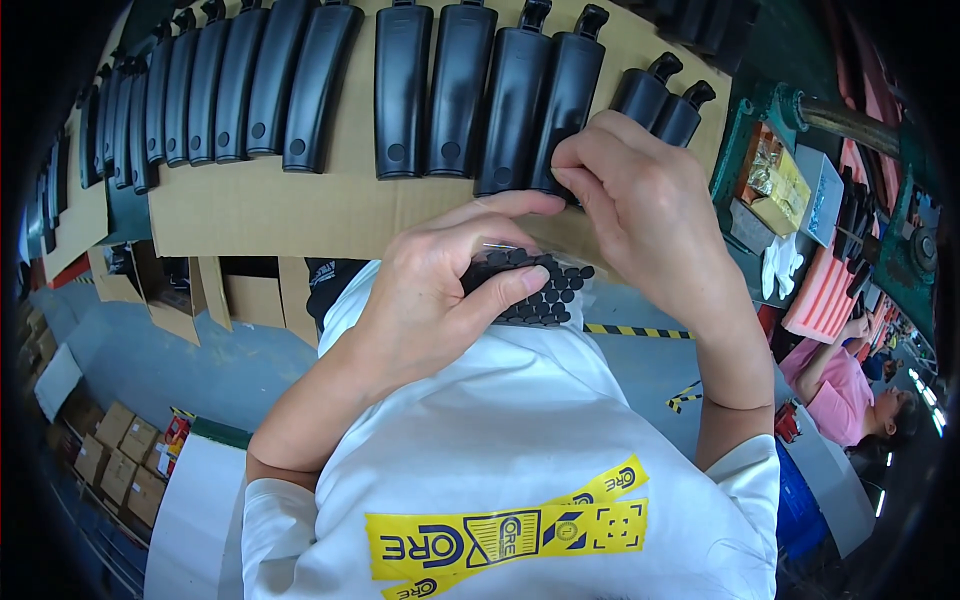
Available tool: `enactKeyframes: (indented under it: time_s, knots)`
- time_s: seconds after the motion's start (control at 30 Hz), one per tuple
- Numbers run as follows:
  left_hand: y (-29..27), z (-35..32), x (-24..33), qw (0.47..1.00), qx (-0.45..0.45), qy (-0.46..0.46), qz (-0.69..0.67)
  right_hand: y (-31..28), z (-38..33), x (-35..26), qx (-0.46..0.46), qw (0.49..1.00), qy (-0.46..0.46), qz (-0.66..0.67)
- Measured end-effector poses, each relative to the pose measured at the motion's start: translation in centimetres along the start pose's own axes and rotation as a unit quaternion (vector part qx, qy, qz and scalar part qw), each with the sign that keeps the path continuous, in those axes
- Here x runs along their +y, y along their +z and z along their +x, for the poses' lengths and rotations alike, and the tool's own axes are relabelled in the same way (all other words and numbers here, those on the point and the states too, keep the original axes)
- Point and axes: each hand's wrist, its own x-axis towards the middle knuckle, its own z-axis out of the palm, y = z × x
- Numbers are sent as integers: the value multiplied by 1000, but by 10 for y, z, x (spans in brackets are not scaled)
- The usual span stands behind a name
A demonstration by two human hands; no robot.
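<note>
Black plastic casing (572, 85), smooth, long and gently curved with a hooked far end, lies on a flat brown cardboard sheet (290, 215), its near end under the person's right hand (635, 185). That hand's thumb and forefinger are drawn narrowly together at the casing's edge; whether anything is pinched between them, I cannot tell. The left hand (430, 270), just nearer and to the left, grips a clear, shiny plastic bag (490, 246) between thumb and fingers, with the forefinger stretched toward the right hand. Packed inside the bag are small, dark, matte discs (552, 297). More glossy black casings (322, 90) stand side by side in a row to the left, several bearing a round spot near the near end. Beyond the sheet's near edge, on the left, are open cardboard boxes (253, 300). To the right lie a yellow box (782, 195) with crinkled amber wrapping, a pale blue box (822, 195) and a white fabric glove (782, 266).
</note>
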Motion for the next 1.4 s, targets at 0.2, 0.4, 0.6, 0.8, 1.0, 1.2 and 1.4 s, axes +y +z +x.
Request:
enactKeyframes:
  time_s: [0.2,0.4,0.6,0.8,1.0,1.2,1.4]
  knots:
    - [1,-1,-2,1000,10,21,6,5,-5,-11,22,996,3,-86]
    - [1,-2,-4,1000,3,22,-3,3,-6,-16,48,995,81,-31]
    - [0,-2,-4,999,-16,25,-13,6,-17,1,132,986,47,87]
    - [1,-3,-3,1000,-3,16,-7,13,-32,-9,100,991,44,81]
    - [0,-4,-5,999,10,30,-2,6,-31,-16,20,997,71,0]
    - [0,-6,1,1000,21,4,-1,4,-41,-20,70,990,35,120]
    - [1,-8,4,999,30,8,31,13,-50,-26,111,979,-6,168]
